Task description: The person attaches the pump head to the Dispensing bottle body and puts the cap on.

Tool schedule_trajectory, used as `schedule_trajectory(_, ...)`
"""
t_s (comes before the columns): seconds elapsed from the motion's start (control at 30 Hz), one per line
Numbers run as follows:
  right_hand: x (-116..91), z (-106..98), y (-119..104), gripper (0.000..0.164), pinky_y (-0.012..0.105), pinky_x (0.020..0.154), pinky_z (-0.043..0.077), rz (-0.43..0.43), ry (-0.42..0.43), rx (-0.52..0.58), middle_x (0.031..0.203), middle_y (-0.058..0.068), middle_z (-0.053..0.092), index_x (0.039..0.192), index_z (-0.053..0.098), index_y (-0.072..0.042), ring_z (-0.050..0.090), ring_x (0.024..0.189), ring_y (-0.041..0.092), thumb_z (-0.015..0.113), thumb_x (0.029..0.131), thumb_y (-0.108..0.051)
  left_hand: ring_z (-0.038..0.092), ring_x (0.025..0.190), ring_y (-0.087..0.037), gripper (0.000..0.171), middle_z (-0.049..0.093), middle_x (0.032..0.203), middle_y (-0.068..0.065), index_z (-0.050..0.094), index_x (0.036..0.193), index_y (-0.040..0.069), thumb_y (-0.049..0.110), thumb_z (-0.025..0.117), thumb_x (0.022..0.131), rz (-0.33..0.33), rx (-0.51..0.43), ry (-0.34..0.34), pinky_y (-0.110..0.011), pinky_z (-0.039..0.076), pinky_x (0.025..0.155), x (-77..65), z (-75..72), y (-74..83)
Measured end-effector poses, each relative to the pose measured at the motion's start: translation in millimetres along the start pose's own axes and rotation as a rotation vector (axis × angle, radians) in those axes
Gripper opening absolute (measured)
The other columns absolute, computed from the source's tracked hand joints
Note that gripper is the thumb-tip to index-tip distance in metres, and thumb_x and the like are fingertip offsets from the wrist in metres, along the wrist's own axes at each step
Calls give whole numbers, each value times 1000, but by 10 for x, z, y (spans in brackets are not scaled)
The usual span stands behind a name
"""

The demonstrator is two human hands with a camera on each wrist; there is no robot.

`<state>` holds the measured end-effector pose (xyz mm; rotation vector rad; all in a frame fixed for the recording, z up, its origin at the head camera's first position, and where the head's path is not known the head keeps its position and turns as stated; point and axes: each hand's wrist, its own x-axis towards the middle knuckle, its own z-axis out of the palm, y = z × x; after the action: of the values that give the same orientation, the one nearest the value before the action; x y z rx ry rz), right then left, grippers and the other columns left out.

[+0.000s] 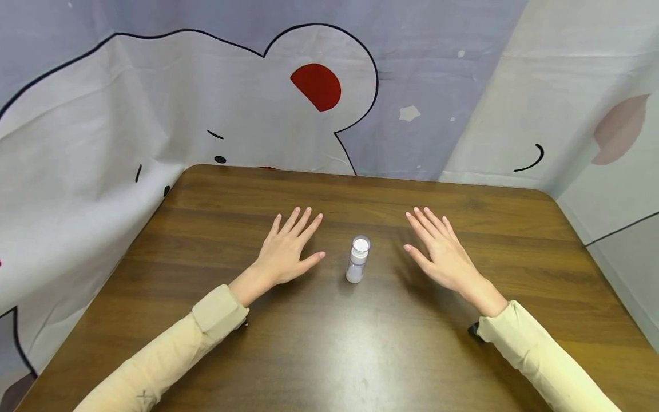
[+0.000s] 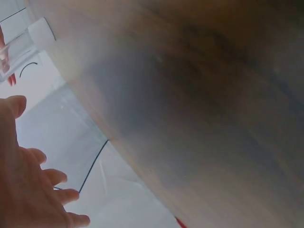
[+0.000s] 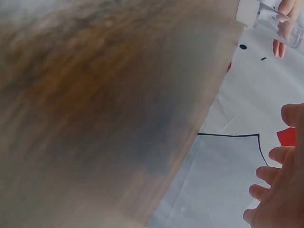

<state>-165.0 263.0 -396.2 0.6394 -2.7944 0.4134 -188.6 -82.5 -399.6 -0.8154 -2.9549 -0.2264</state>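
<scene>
A small clear bottle with a white base and a white inner top stands upright on the table, between the two hands in the head view. My left hand is left of it, palm down with fingers spread and the thumb pointing toward the bottle. On the other side my right hand is held palm down, fingers straight, its thumb toward the bottle. Neither hand touches it. Part of the bottle shows at the upper left of the left wrist view, and the bottle appears again at the upper right of the right wrist view.
The brown wooden table has rounded far corners. Behind it and along both sides hangs a printed cloth with cartoon shapes. Light-coloured sleeves cover both forearms, with a dark strap piece under the right cuff.
</scene>
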Motion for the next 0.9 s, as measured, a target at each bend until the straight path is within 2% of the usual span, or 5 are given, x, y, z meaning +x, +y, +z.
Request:
schedule_trajectory(0.33,-17,23,38,65,59,119,12,14,-14,-20,159,12,24,153,24,-17,18,148,32,50,98,-41,8,150,-27,69,10,162,-5,10,155,25,58,33,99,-4,-7,-3,-56,6,121,-7,8,-43)
schedule_trajectory(0.57,-6,42,65,65,59,119,10,25,-21,-18,158,14,24,152,26,-15,17,148,32,49,98,-41,12,150,-29,72,14,162,-7,13,155,24,58,38,97,18,0,18,-58,10,120,-31,33,-69)
schedule_trajectory(0.73,12,21,71,63,60,118,10,48,-67,-29,156,17,28,151,30,-11,17,147,35,50,98,-40,15,149,-30,74,17,161,-7,14,155,23,59,41,96,22,3,13,-58,12,120,-52,61,-101)
schedule_trajectory(0.9,61,-22,-31,62,61,118,9,48,-63,7,156,17,29,150,32,-11,18,147,35,51,98,-40,16,149,-30,77,19,160,-8,16,155,22,57,48,94,23,-9,-1,-58,12,120,-55,48,-118)
